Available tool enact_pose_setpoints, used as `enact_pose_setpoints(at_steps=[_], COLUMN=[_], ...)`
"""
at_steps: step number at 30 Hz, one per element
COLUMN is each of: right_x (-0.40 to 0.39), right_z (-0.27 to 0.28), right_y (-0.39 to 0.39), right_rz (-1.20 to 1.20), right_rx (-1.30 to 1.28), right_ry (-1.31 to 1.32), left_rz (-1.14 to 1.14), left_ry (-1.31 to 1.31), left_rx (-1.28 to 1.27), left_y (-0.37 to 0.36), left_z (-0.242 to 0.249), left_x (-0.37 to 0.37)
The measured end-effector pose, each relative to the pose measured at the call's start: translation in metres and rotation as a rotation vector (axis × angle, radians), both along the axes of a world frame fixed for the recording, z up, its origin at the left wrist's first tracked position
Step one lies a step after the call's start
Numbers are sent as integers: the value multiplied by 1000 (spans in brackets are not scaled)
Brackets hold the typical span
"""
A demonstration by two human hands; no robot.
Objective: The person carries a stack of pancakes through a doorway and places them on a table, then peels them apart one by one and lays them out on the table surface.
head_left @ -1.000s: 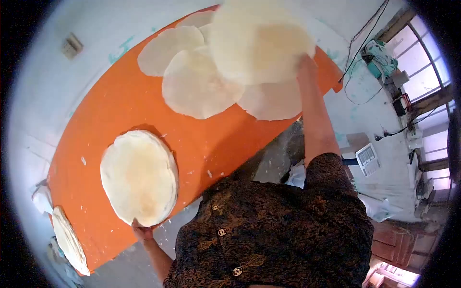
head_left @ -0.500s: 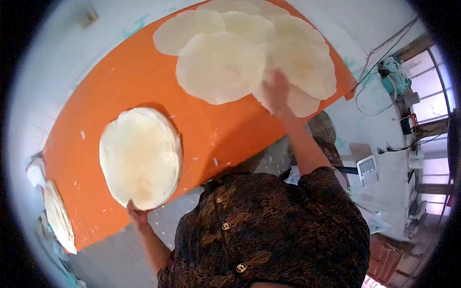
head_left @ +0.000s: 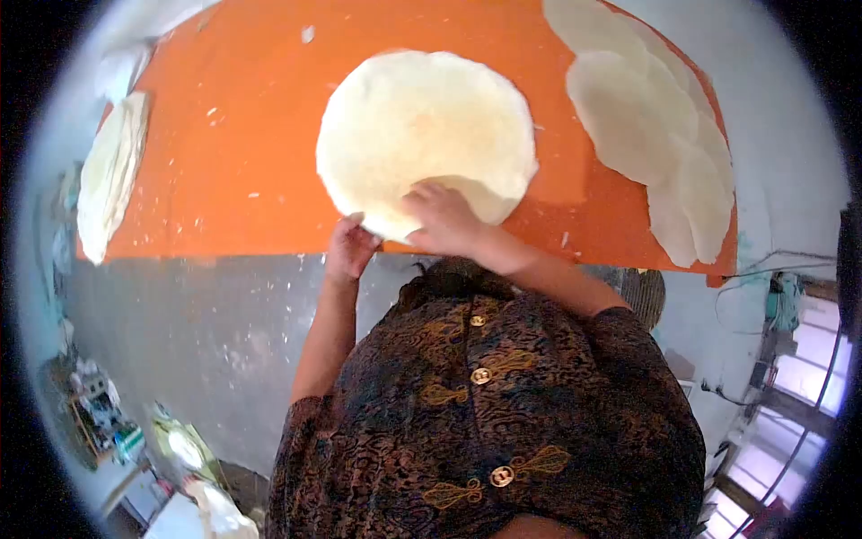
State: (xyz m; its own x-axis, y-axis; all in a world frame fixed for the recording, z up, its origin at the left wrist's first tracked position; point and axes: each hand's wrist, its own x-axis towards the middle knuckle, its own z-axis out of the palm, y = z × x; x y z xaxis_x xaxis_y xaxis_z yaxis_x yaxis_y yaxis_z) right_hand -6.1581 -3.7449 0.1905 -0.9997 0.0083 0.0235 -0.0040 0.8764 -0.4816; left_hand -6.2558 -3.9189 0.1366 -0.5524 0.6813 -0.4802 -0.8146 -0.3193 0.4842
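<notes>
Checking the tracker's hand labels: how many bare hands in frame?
2. The left hand grips the near edge of the flatbread stack; the right hand rests on top of the stack beside it. No other person's hands are visible.

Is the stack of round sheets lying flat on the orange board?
Mostly flat; the stack rests on the orange board, near edge lifted by the right hand.

Stack of thin round flatbreads point(head_left: 422, 130): pale cream, faint golden patch in centre, edges slightly uneven. Lying flat on orange tabletop point(head_left: 242, 171), near edge lifted slightly, close to front border.
</notes>
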Motion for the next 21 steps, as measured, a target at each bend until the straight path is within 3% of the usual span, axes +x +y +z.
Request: enact_pose_setpoints(at_steps=[1, 3, 4, 7, 13, 19, 21], right_x=[2, 5, 1, 8, 4, 1, -7], right_z=[-4, 14, 22, 31, 28, 24, 28], right_y=[0, -1, -3, -15, -9, 1, 13], right_rz=[11, -42, -74, 2, -89, -155, -243], right_rx=[23, -52, -83, 171, -122, -55, -109], right_ry=[0, -103, -152, 165, -66, 122, 9], left_rz=[-72, -75, -68, -80, -100, -115, -124], left_ry=[13, -11, -3, 14, 70, 101, 103], left_rx=[131, 252, 232, 189, 147, 44, 30], left_y=[-12, -13, -10, -3, -4, -5, -3], left_z=[-29, -35, -25, 4, 1, -16, -14], left_x=[-7, -8, -8, -8, -8, -7, -7])
